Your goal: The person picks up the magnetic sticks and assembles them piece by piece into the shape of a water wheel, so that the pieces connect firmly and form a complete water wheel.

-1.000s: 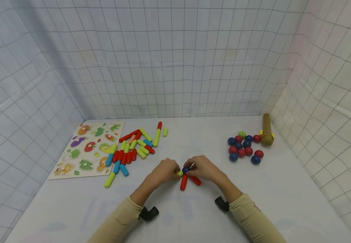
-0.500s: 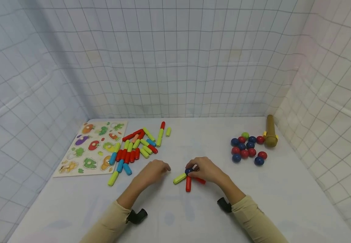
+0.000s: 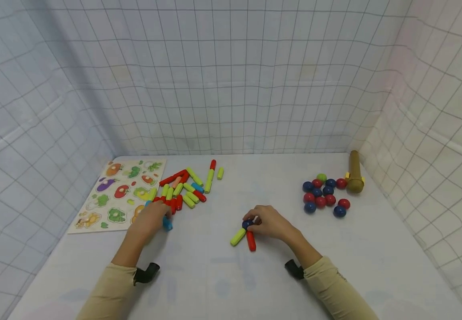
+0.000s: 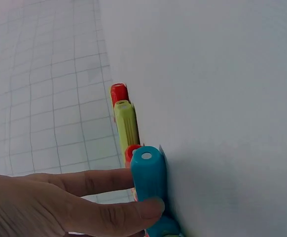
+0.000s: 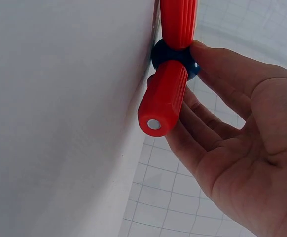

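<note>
- Your right hand (image 3: pixel 268 221) is pinching the blue ball (image 3: pixel 247 224) between thumb and fingertips; one yellow-green rod (image 3: pixel 237 237) and two red rods (image 5: pixel 161 101) are radiating from it, your hand hiding one red from the head view.
- Well left of the blue ball, your left hand (image 3: pixel 148 220) is resting over the rod pile (image 3: pixel 178 189), thumb and finger bracketing a blue rod (image 4: pixel 148 177); the views are not showing whether they are gripping it.
- Pulling carelessly there, you could be dragging neighbouring rods along, since they are lying so close.
- Only fingertips are steadying the blue ball, so a bump could be twisting it and knocking a rod off.
- Beyond and right of the blue ball, six red balls (image 3: pixel 330 200), six more blue balls (image 3: pixel 328 190) and one green ball (image 3: pixel 321 177) are sitting beside one brown cylinder (image 3: pixel 355 171).
- Left of the blue ball, one picture board (image 3: pixel 120 226) is lying; your left hand is covering some rods, preventing a full count.
</note>
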### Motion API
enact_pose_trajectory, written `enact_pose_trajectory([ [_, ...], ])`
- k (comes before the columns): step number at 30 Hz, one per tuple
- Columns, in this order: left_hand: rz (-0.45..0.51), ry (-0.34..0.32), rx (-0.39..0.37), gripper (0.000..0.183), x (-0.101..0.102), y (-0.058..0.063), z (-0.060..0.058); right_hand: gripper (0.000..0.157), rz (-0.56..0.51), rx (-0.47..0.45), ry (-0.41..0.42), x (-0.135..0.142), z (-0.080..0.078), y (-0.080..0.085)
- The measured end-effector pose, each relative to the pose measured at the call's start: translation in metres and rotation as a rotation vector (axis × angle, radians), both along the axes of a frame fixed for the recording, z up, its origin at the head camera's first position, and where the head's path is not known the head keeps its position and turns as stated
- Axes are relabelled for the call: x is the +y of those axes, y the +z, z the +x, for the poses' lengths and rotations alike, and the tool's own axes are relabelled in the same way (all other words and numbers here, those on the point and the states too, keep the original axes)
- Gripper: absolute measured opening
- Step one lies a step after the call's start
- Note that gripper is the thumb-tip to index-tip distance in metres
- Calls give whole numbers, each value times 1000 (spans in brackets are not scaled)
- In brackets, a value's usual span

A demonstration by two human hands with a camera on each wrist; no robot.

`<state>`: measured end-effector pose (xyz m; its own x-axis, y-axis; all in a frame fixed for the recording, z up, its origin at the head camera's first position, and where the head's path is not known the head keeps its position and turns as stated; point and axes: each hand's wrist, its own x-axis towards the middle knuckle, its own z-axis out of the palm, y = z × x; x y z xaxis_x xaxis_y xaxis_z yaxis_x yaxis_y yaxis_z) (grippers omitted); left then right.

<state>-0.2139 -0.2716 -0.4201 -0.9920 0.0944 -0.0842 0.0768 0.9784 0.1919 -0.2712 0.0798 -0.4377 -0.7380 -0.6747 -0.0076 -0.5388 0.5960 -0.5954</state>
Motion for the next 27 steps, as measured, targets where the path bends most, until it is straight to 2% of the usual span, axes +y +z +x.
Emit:
enact_pose_trajectory([
  [5, -42, -9, 3, 12, 1, -1, -5, 24, -6, 31, 16, 0, -1, 0],
  [9, 2, 2, -25, 20, 10, -2, -8, 24, 8, 54, 36, 0, 0, 0],
  [12, 72, -10, -44, 21, 28, -2, -12, 25, 7, 52, 31, 1, 1, 0],
  [20, 156, -191, -88, 23, 101, -8, -26, 30, -1, -15, -5, -1, -1, 0],
  [23, 165, -245, -76, 22, 119, -9, -30, 25, -16, -32, -21, -1, -1, -2],
  [27, 177, -300, -50, 21, 134, -10, -34, 24, -23, -27, -26, -1, -2, -4],
])
